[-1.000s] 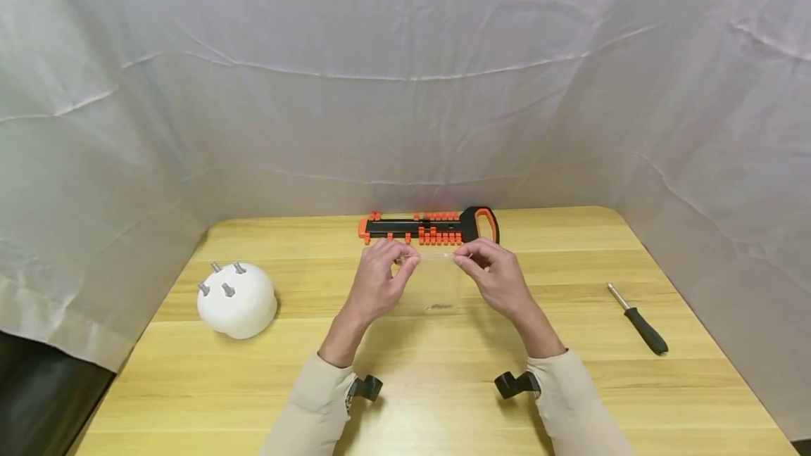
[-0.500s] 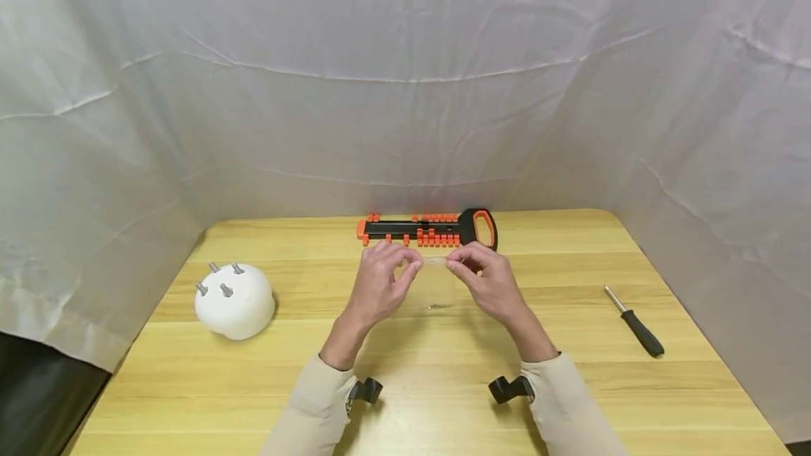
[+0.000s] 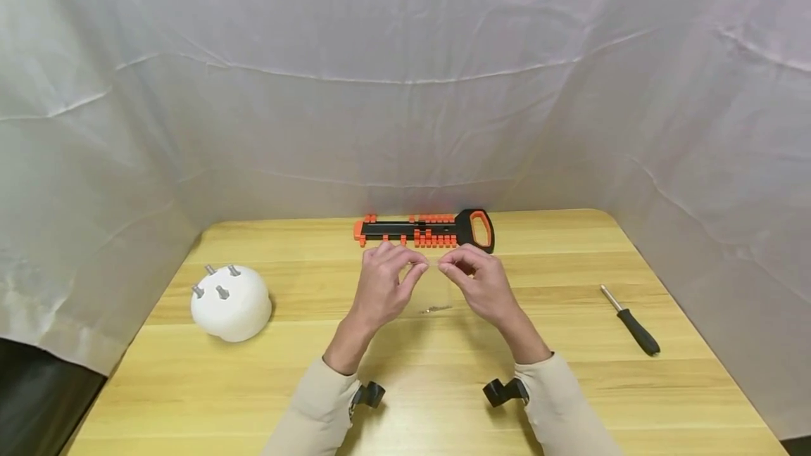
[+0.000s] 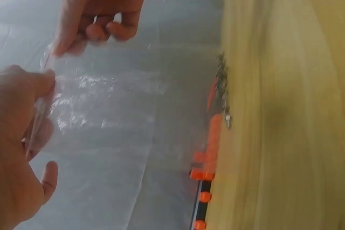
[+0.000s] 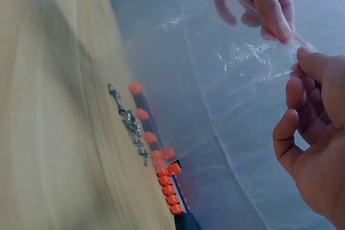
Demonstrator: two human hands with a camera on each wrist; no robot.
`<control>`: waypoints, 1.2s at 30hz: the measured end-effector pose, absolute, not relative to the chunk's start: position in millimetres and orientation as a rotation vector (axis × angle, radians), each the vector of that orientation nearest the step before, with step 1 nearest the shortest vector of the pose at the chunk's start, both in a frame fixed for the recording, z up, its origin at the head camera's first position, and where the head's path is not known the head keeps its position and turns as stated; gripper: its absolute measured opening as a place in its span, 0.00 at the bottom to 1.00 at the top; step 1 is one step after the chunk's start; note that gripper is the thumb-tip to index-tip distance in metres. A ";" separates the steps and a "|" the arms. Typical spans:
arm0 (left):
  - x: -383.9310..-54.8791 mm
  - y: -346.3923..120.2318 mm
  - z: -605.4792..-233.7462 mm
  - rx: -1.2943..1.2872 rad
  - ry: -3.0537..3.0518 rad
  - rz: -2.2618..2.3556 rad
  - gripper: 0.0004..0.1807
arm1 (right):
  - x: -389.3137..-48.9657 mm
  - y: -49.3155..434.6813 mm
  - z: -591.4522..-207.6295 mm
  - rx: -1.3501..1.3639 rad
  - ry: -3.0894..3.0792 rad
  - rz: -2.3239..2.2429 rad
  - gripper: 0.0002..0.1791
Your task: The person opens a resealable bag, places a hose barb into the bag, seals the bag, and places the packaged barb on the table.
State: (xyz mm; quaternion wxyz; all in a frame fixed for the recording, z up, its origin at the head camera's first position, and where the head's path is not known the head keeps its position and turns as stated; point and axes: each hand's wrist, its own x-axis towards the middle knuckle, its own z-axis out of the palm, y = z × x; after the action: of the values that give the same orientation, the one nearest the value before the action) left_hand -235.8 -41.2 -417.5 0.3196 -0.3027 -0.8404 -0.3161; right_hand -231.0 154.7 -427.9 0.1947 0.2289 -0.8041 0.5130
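Observation:
Between both hands hangs a clear plastic zip bag (image 4: 108, 100), with small metal screws (image 5: 132, 125) gathered along its bottom. My left hand (image 3: 383, 283) pinches the bag's top edge between thumb and forefinger. Close beside it, my right hand (image 3: 478, 280) pinches the same edge, the fingertips nearly meeting. A thin reddish line runs along the top edge in both wrist views. Behind the hands lies a black and orange rack (image 3: 412, 229) with a loop handle and rows of orange clips.
On the left of the wooden table (image 3: 190, 393) sits a white rounded object (image 3: 231, 308) with several grey metal posts pointing up. A black-handled screwdriver (image 3: 636, 329) lies on the right. Grey fabric walls (image 3: 405, 125) enclose the back and sides.
The right hand has moved left toward the left hand, so the fingertips have drawn closer together along the bag's top edge. The left hand has shifted slightly right.

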 end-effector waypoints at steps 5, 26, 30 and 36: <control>-235.1 -37.9 -417.8 -0.786 -2.213 -0.811 0.05 | -230.3 152.4 -427.9 0.633 -2.244 1.441 0.03; -234.2 -44.1 -418.7 -0.798 -2.227 -0.765 0.07 | -222.6 153.1 -425.6 0.618 -2.301 1.323 0.02; -236.2 -54.9 -416.9 -0.791 -2.250 -0.778 0.05 | -221.8 155.4 -424.3 0.606 -2.334 1.303 0.02; -237.6 -65.4 -412.7 -0.798 -2.278 -0.777 0.03 | -221.4 158.0 -424.2 0.573 -2.354 1.315 0.03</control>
State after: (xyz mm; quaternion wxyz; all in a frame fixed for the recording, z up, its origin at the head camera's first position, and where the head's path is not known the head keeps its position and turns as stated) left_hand -237.6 -65.4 -412.7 0.2981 -0.3005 -0.8575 -0.2925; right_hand -221.4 158.0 -424.2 0.1913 0.2041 -0.8382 0.4681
